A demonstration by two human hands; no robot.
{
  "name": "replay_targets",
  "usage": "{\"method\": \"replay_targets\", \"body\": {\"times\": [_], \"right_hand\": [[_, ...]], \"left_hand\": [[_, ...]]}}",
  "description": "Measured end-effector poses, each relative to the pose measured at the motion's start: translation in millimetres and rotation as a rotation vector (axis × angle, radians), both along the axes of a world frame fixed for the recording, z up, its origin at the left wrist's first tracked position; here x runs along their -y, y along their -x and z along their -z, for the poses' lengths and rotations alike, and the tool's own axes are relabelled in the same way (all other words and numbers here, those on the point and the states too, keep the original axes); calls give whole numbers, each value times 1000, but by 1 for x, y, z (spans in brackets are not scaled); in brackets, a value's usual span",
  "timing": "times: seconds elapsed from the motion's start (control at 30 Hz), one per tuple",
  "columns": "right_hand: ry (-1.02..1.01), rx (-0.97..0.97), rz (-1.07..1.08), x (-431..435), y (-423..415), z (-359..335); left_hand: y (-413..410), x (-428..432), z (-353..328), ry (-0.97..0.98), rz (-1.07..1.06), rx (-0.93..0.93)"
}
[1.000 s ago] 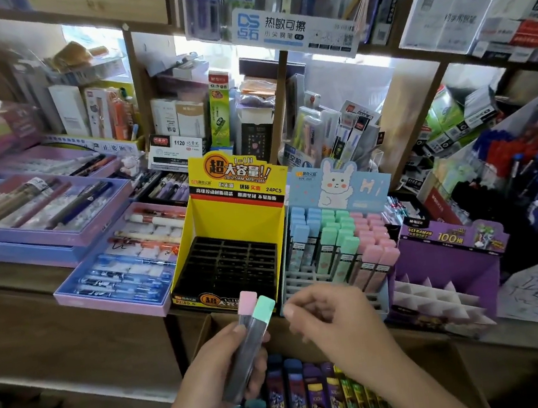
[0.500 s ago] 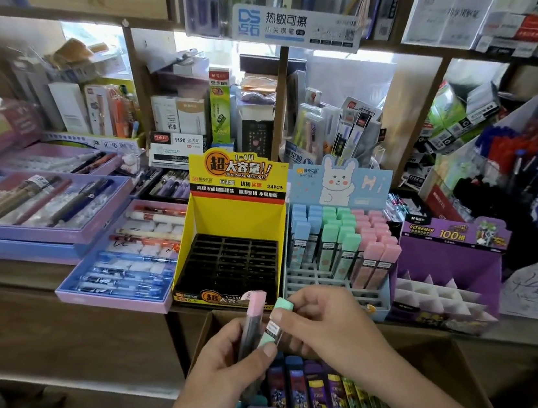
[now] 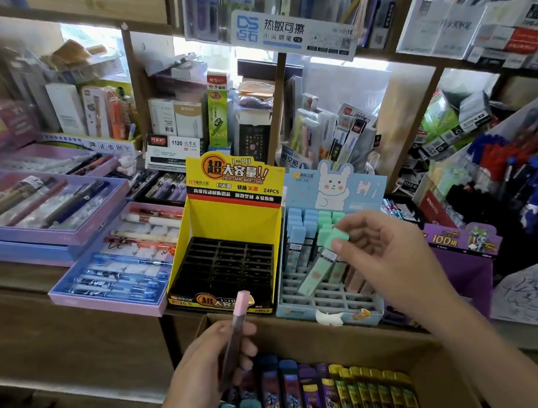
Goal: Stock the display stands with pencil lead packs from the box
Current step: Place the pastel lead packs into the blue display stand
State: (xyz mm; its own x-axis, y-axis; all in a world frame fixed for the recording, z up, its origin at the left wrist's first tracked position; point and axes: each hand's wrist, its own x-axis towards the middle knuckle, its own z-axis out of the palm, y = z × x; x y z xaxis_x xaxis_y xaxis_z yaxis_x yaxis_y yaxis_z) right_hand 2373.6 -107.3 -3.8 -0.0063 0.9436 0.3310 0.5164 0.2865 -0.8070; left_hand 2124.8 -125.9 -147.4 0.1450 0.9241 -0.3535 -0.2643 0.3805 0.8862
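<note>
Head view. Half a second back both packs sat together in your left hand, with your right fingers closing on the green one. Now they are split. Your right hand (image 3: 389, 257) has carried the green-capped lead pack (image 3: 318, 269) over to the blue bunny stand (image 3: 340, 296), and the pink-capped lead pack (image 3: 238, 323) is alone in your left hand (image 3: 212, 363).

Writing:
- The blue stand's header card shows a white rabbit and "Hi".
- The yellow stand (image 3: 229, 222) reads "1=10", "24PCS" and "MPR-2086"; its black slots show no packs.
- The purple stand (image 3: 458, 241) reads "100".
- The overhead sign (image 3: 294, 34) carries "DS" beside Chinese characters.
- A white box behind the yellow stand is marked "1120" (image 3: 176, 143).

Hands:
- Right hand: thumb and forefinger pinch the green pack just under its cap, the other fingers loosely bent. The pack tilts, its lower end down among the stand's front slots, beside the green row. I cannot tell whether it is seated.
- Left hand: fingers curled round the dark body of the pink-capped pack. It stands near upright with the cap on top, in front of the yellow stand's lower edge.

The cardboard box (image 3: 310, 331) sits below the worktop (image 3: 6, 287), just under your hands. Upright lead packs (image 3: 318, 397) are rowed inside, with dark blue, purple and yellow-green caps.
</note>
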Motion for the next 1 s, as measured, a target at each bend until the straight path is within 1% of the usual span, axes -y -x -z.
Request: {"method": "replay_targets", "body": {"times": [0.1,0.27,0.43,0.63,0.77,0.87,1.0], "right_hand": [[-41,61,32,-11,-11,-3],[-63,106,40,-24,-19,1],[-105,129,37,-28,-19,8],[-106,174,-11,-29,-18,13],[-99,196,-21,-31,-22,13],[-114,275,-16,-32,-23,13],[-254,486,-21,-35,-21,16]], "left_hand": [[1,1,0,13,15,-25],[3,15,-11,-82,8,1],[0,18,-19,-70,-23,16],[-1,21,-24,-77,-5,6],[-1,20,-22,-55,-37,29],[-1,19,-21,-49,-40,15],[0,19,-20,-46,-44,-2]]}}
